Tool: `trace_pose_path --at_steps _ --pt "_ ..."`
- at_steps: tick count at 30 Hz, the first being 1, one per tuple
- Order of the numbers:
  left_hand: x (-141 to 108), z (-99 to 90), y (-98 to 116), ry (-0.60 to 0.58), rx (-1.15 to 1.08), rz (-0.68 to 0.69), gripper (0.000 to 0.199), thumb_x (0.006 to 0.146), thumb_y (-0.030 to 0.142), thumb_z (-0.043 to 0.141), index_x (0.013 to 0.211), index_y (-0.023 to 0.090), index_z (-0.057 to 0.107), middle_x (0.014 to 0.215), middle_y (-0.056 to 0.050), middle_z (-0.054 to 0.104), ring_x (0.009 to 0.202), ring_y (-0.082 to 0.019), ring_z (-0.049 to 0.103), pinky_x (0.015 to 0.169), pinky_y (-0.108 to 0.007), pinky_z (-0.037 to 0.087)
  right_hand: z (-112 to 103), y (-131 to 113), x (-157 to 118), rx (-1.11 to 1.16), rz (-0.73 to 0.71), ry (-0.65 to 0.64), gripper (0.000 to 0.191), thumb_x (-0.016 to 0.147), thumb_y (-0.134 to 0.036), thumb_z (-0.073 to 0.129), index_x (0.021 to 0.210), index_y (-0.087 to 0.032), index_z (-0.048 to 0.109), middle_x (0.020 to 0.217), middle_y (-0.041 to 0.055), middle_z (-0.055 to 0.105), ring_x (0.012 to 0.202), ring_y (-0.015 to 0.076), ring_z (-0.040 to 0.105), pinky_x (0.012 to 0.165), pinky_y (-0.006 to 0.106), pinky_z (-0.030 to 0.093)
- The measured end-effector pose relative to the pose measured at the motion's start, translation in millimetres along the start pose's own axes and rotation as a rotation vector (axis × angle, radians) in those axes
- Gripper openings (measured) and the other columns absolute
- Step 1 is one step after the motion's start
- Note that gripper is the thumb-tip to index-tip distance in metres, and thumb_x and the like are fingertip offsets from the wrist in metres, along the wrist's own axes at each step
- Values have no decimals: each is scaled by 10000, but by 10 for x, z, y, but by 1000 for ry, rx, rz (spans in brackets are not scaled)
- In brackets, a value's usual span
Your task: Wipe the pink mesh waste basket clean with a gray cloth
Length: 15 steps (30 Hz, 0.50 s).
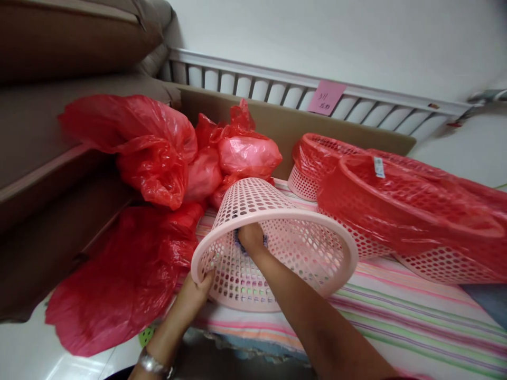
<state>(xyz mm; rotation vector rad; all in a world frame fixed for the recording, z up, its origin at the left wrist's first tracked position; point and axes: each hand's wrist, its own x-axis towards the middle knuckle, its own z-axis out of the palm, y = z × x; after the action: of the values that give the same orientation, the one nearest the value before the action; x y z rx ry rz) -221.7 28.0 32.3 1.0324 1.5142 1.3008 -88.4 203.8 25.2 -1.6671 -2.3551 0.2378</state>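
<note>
A pink perforated plastic basket (273,214) lies tipped on its side, its round mouth toward me. My left hand (198,287) grips the basket's rim at the lower left, thumb inside and the other fingers hidden behind the wall. Deep inside the basket is my right hand (251,236), closed on a bunched dark blue patterned cloth (240,241) against the inner wall. Only a little of the cloth shows around the fist. A loose red plastic bag (119,279) spreads out left of the basket.
Stuffed red bags (158,142) are heaped behind the basket, against a brown sofa (79,42). More pink baskets lined with red bags (396,200) stand at right on a striped cloth (415,301). Behind are a cardboard panel (285,126) and a white radiator (253,87) with a pink note (327,97).
</note>
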Motion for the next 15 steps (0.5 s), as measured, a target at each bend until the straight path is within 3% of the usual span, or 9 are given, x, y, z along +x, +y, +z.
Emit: trace_pose_path --at_steps 4,11,13,15 --pt "28 61 -138 22 2 35 542 766 370 561 1236 99 581 1417 -153 483 1380 -291 326 1160 -439 230 16 -94 -403 -33 16 14 363 809 -146 453 1142 -151 598 1092 144 606 994 271 540 858 358 385" --pt "29 82 -261 15 -61 87 426 772 347 565 1134 132 631 1277 -117 624 1315 -265 440 1149 -423 265 -46 -127 -1531 114 -184 -57 381 685 -90 520 1020 -235 627 1099 59 588 1043 225 500 905 299 378" --pt "-3 106 -246 -9 -64 88 405 786 318 541 1137 136 628 1267 -109 632 1313 -254 444 1145 -413 275 -73 -99 -1609 106 -190 -75 385 671 -79 516 1001 -239 634 1087 55 589 1044 222 499 905 297 379" --pt "-29 129 -222 -6 -80 87 433 765 302 544 1160 140 619 1300 -104 609 1321 -251 433 1153 -410 259 -77 -93 -1508 76 -164 -62 384 687 -86 514 1018 -235 637 1063 60 596 1023 220 512 887 292 386"
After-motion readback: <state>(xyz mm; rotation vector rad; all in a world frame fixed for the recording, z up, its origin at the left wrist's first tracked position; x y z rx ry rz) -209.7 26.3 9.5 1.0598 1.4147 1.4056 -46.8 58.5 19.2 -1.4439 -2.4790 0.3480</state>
